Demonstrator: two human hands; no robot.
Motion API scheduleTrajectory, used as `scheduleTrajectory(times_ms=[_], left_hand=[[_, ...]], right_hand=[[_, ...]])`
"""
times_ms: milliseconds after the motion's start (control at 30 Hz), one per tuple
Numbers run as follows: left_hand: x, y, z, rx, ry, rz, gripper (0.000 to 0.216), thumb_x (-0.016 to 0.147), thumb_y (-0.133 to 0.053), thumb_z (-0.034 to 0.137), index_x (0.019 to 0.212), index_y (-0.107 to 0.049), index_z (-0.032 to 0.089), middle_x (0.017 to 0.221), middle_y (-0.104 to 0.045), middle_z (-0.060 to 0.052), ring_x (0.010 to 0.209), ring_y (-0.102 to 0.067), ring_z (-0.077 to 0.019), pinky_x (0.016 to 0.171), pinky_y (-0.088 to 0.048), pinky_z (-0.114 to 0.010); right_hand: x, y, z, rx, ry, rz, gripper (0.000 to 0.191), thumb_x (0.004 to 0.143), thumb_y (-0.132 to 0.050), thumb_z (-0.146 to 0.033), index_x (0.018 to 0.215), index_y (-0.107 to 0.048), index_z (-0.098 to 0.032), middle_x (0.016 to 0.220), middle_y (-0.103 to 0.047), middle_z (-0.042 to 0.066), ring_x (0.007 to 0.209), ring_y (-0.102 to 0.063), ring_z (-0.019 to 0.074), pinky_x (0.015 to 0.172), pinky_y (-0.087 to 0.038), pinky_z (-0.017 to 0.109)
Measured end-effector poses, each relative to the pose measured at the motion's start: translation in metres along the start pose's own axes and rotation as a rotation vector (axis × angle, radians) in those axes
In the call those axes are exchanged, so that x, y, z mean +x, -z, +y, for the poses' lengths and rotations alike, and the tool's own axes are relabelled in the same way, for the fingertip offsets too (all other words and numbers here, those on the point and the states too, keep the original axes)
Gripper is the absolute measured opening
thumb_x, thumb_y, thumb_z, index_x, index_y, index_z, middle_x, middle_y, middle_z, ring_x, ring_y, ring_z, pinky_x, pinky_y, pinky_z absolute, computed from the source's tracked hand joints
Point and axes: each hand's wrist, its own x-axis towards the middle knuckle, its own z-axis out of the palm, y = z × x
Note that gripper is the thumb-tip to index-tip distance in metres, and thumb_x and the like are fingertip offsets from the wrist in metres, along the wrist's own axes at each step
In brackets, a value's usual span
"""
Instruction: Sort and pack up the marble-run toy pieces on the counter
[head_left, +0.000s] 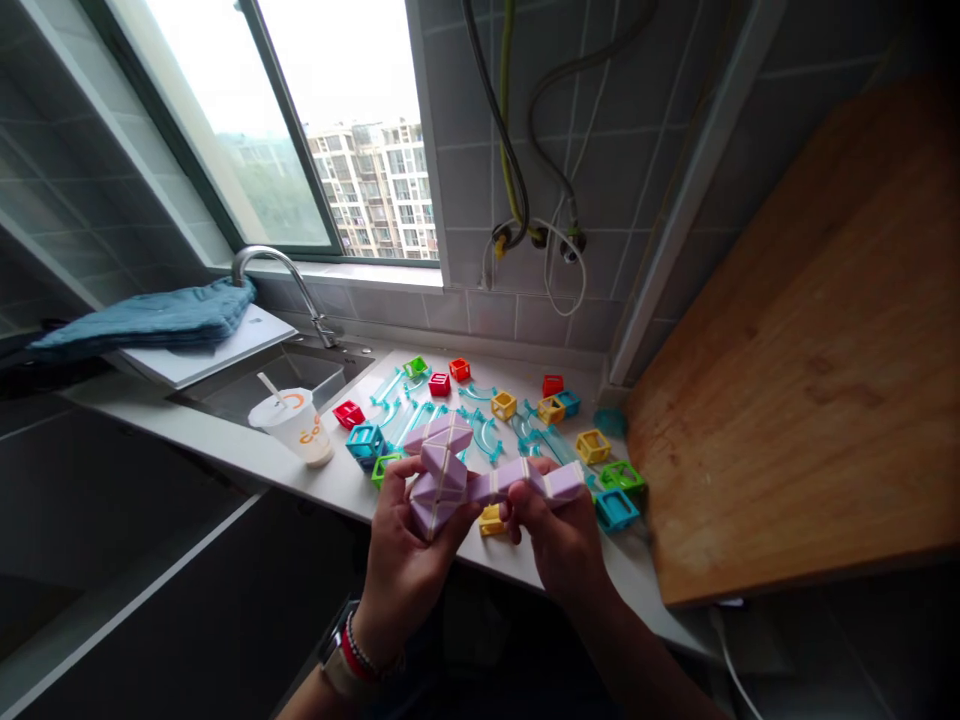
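A lilac snake puzzle (442, 480) with pale edges is held up in front of me, above the counter's front edge. Its left part is folded into a zigzag clump, and its right part stretches out as a straighter bar. My left hand (411, 550) is closed around the folded clump, thumb at its lower right. The bar's far end is gripped by my right hand (562, 540), with the thumb on its near face. Behind and below the puzzle lie clear blue track pieces (480, 430) and a yellow cube frame (491, 520).
Coloured cube frames (592, 446) are scattered over the white counter (285, 462). A plastic cup (296, 425) with a straw stands at the left by the sink (225, 388) and faucet (289, 285). A wooden board (810, 360) leans on the right. Blue cloth (150, 320) lies far left.
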Motion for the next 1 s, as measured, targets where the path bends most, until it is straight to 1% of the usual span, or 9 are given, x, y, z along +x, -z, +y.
scheduleTrajectory(times_ms=[233, 400, 500, 600, 700, 767, 833, 900, 1000], left_hand=[[0.026, -0.009, -0.017, -0.143, -0.045, -0.072, 0.052, 0.084, -0.083, 0.027, 0.117, -0.043, 0.024, 0.102, -0.077, -0.005, 0.086, -0.078, -0.0208, 0.076, -0.062, -0.029], [0.065, -0.027, -0.029, -0.138, -0.193, 0.094, 0.048, 0.083, -0.084, 0.028, 0.114, -0.048, 0.023, 0.114, -0.069, -0.007, 0.092, -0.073, -0.0193, 0.079, -0.059, -0.028], [0.091, -0.030, -0.030, -0.203, -0.213, 0.093, 0.047, 0.084, -0.083, 0.029, 0.116, -0.048, 0.024, 0.113, -0.066, -0.005, 0.093, -0.071, -0.0185, 0.082, -0.058, -0.029], [0.114, -0.014, -0.028, -0.370, -0.099, -0.105, 0.049, 0.087, -0.081, 0.030, 0.122, -0.045, 0.025, 0.107, -0.068, -0.003, 0.089, -0.072, -0.0182, 0.083, -0.059, -0.032], [0.126, 0.018, -0.032, -0.468, 0.052, -0.342, 0.050, 0.088, -0.080, 0.033, 0.124, -0.046, 0.025, 0.109, -0.070, -0.005, 0.094, -0.072, -0.0209, 0.082, -0.060, -0.033], [0.128, 0.040, -0.040, -0.478, 0.118, -0.445, 0.048, 0.089, -0.079, 0.034, 0.123, -0.047, 0.025, 0.104, -0.070, -0.004, 0.088, -0.070, -0.0192, 0.077, -0.059, -0.030], [0.129, 0.057, -0.049, -0.461, 0.125, -0.482, 0.045, 0.088, -0.079, 0.033, 0.121, -0.049, 0.025, 0.101, -0.068, -0.002, 0.083, -0.068, -0.0168, 0.075, -0.057, -0.028], [0.129, 0.066, -0.054, -0.424, 0.084, -0.471, 0.044, 0.088, -0.080, 0.032, 0.120, -0.052, 0.024, 0.104, -0.068, -0.003, 0.086, -0.066, -0.0172, 0.077, -0.056, -0.027], [0.131, 0.069, -0.053, -0.397, 0.018, -0.447, 0.040, 0.088, -0.078, 0.031, 0.120, -0.055, 0.024, 0.110, -0.068, -0.006, 0.092, -0.065, -0.0197, 0.079, -0.056, -0.028]], right_hand=[[0.023, -0.003, 0.004, -0.037, -0.043, 0.193, 0.028, 0.088, -0.079, -0.041, 0.085, -0.064, -0.018, 0.065, -0.063, -0.002, 0.051, -0.055, 0.0111, 0.048, -0.043, 0.023], [0.065, -0.019, -0.005, -0.387, 0.199, 0.345, 0.035, 0.088, -0.078, -0.044, 0.074, -0.059, -0.018, 0.060, -0.056, -0.004, 0.050, -0.051, 0.0103, 0.050, -0.043, 0.024], [0.083, -0.024, -0.011, -0.630, 0.333, 0.356, 0.029, 0.089, -0.076, -0.043, 0.101, -0.067, -0.018, 0.079, -0.068, 0.002, 0.067, -0.064, 0.0173, 0.060, -0.054, 0.028], [0.090, -0.020, -0.022, -0.926, 0.508, 0.159, 0.064, 0.089, -0.076, -0.033, 0.146, -0.051, -0.022, 0.134, -0.064, 0.016, 0.116, -0.067, 0.0296, 0.089, -0.061, 0.041], [0.093, -0.015, -0.035, -1.151, 0.637, -0.248, 0.056, 0.097, -0.064, -0.025, 0.151, -0.050, -0.026, 0.151, -0.053, 0.016, 0.138, -0.055, 0.0319, 0.106, -0.055, 0.046], [0.097, -0.018, -0.043, -1.214, 0.624, -0.499, 0.047, 0.099, -0.060, -0.022, 0.146, -0.056, -0.026, 0.143, -0.060, 0.015, 0.131, -0.061, 0.0293, 0.100, -0.058, 0.039], [0.103, -0.027, -0.047, -1.279, 0.586, -0.612, 0.042, 0.097, -0.067, -0.022, 0.139, -0.062, -0.024, 0.129, -0.068, 0.014, 0.115, -0.069, 0.0261, 0.090, -0.060, 0.033], [0.110, -0.041, -0.047, -1.343, 0.540, -0.606, 0.030, 0.092, -0.075, -0.023, 0.122, -0.070, -0.021, 0.107, -0.071, 0.010, 0.090, -0.072, 0.0212, 0.075, -0.058, 0.028], [0.120, -0.062, -0.043, -1.411, 0.464, -0.532, 0.006, 0.093, -0.072, -0.022, 0.088, -0.070, -0.020, 0.075, -0.059, 0.002, 0.059, -0.055, 0.0136, 0.053, -0.041, 0.026]])
